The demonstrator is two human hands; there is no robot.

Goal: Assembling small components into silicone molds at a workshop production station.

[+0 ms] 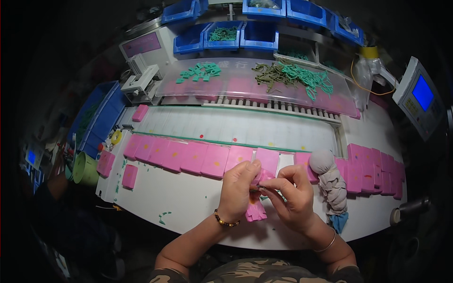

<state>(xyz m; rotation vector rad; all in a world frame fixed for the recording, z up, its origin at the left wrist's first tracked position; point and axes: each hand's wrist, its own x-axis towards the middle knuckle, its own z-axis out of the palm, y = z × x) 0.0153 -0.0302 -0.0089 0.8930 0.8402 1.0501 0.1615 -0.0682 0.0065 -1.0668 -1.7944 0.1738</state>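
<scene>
From where I stand, the person's two hands meet above the near part of a white tabletop (203, 207), with both forearms crossing its curved front edge. The left hand (238, 188) is closed around a pink piece (255, 212), thumb uppermost, and the piece's ragged lower end hangs out below the fingers. The right hand (296, 200) comes in from the other side, thumb and forefinger pinched together on the same piece; anything finer at their tips is too small for me to make out.

Just beyond the knuckles, a row of pink blocks (188, 155) runs along the edge of a pale conveyor belt (236, 125), so the room ahead is tight. To the right, a bundle of grey cloth (334, 186) lies near the right hand, with a stack of pink blocks (373, 170) past it. The roomier side is the left: white surface stretches from the left wrist to a single pink block (130, 176), with a few green scraps (164, 217) near the front edge. A green cup (85, 168) stands at the far left corner.
</scene>
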